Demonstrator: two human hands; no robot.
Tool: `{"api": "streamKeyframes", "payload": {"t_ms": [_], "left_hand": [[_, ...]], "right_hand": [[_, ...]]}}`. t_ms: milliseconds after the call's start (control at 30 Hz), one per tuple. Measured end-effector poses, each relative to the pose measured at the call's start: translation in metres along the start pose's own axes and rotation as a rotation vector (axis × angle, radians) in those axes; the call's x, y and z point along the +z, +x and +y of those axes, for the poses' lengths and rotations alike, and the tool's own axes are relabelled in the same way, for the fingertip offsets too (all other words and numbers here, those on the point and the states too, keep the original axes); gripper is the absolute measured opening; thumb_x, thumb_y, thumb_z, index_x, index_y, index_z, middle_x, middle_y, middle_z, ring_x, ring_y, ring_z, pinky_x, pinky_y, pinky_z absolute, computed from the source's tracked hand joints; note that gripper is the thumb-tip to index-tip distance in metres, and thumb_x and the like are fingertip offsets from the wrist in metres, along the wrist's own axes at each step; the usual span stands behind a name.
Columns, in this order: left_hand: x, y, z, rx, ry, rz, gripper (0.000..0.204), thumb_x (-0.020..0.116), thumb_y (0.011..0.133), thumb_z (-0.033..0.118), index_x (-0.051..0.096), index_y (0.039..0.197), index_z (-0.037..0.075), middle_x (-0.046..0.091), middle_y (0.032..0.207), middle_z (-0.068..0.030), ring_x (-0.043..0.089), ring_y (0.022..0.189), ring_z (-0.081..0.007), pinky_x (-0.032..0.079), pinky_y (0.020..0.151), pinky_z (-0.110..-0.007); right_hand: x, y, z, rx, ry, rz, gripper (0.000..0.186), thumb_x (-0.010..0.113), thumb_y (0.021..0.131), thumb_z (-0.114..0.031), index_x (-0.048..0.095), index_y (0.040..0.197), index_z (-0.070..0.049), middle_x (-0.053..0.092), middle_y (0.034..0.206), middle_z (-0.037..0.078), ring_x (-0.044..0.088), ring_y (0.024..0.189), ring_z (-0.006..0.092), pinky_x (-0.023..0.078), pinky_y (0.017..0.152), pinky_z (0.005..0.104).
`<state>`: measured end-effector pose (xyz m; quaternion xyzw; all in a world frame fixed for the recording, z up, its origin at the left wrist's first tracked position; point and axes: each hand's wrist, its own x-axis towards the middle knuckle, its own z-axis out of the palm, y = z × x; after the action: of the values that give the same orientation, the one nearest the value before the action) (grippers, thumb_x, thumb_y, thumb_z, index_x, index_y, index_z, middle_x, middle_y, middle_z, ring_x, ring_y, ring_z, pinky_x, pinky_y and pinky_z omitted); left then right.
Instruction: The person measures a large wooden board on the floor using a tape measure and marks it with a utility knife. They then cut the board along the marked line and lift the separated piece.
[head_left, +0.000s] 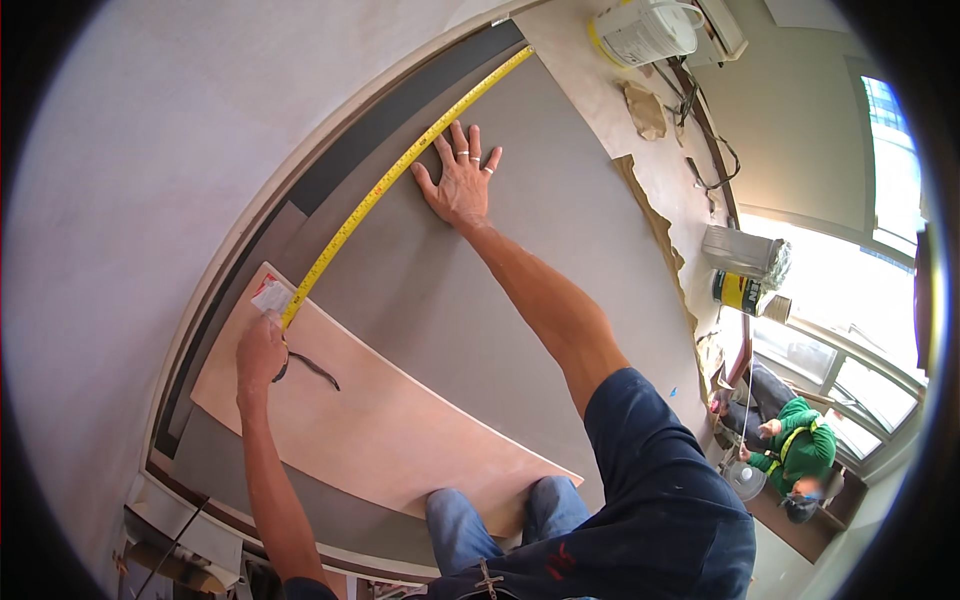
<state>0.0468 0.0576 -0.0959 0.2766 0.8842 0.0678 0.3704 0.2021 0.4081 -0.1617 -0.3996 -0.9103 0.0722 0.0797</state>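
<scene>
your left hand (pixel 260 352) grips the tape measure case (pixel 272 298) closed; your right hand (pixel 462 183) lies open and flat on the grey panel (pixel 470 300), holding nothing.

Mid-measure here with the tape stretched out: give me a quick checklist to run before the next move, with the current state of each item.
1. Tape case end held: ok. The left hand grips the tape measure case at the plywood board.
2. Tape pinned flat: ok. The right hand presses spread on the grey panel beside the yellow tape.
3. Tape straight along the panel's edge: ok, as far as the lens bend allows.
4. Far hook seated: cannot tell; the tip near the top is too small.
5. Marking tool ready: cannot tell; none visible in either hand.
6. Other person out of the way: ok, seated by the window.
</scene>
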Motion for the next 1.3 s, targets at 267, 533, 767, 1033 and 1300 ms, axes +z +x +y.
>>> {"api": "streamKeyframes", "payload": {"t_ms": [267, 533, 767, 1033, 1300], "left_hand": [[-0.008, 0.001, 0.001, 0.044, -0.007, 0.058, 0.026, 0.042, 0.095, 0.020, 0.058, 0.105, 0.002, 0.063, 0.099, -0.0222, 0.059, 0.094, -0.0408, 0.047, 0.081, -0.048], [-0.010, 0.011, 0.007, 0.025, 0.026, 0.018, 0.024, 0.041, 0.094, 0.019, 0.057, 0.100, 0.003, 0.063, 0.096, -0.0223, 0.060, 0.091, -0.0417, 0.047, 0.079, -0.049], [-0.022, 0.009, 0.020, 0.014, 0.060, 0.015, 0.024, 0.041, 0.095, 0.019, 0.057, 0.101, 0.003, 0.063, 0.097, -0.0223, 0.060, 0.091, -0.0412, 0.047, 0.078, -0.049], [-0.023, 0.007, 0.025, 0.013, 0.013, 0.017, 0.028, 0.040, 0.096, 0.017, 0.057, 0.111, 0.001, 0.063, 0.099, -0.0233, 0.060, 0.093, -0.0408, 0.047, 0.079, -0.048], [-0.022, -0.004, 0.013, 0.000, 0.019, 0.030, 0.028, 0.043, 0.096, 0.016, 0.058, 0.115, 0.001, 0.064, 0.097, -0.0235, 0.061, 0.091, -0.0407, 0.048, 0.078, -0.047]], "right_hand": [[-0.003, -0.001, 0.002, 0.008, 0.007, -0.011, 0.065, 0.044, 0.088, -0.058, 0.037, 0.142, -0.022, 0.023, 0.152, 0.006, 0.009, 0.143, 0.0297, -0.001, 0.111, 0.0623], [-0.003, -0.002, -0.001, 0.005, -0.003, 0.003, 0.064, 0.045, 0.089, -0.057, 0.038, 0.142, -0.022, 0.025, 0.151, 0.006, 0.010, 0.143, 0.0291, 0.000, 0.111, 0.0611], [-0.007, -0.001, 0.000, 0.011, 0.006, -0.009, 0.064, 0.046, 0.088, -0.057, 0.038, 0.141, -0.022, 0.025, 0.151, 0.007, 0.011, 0.143, 0.0295, 0.000, 0.111, 0.0612], [-0.006, 0.000, 0.000, 0.015, 0.019, -0.031, 0.064, 0.047, 0.087, -0.056, 0.039, 0.141, -0.023, 0.025, 0.151, 0.005, 0.010, 0.143, 0.0302, 0.000, 0.110, 0.0633], [-0.007, 0.001, 0.002, 0.022, 0.026, -0.038, 0.065, 0.047, 0.087, -0.056, 0.039, 0.141, -0.021, 0.024, 0.151, 0.006, 0.009, 0.143, 0.0305, -0.001, 0.110, 0.0631]]}}
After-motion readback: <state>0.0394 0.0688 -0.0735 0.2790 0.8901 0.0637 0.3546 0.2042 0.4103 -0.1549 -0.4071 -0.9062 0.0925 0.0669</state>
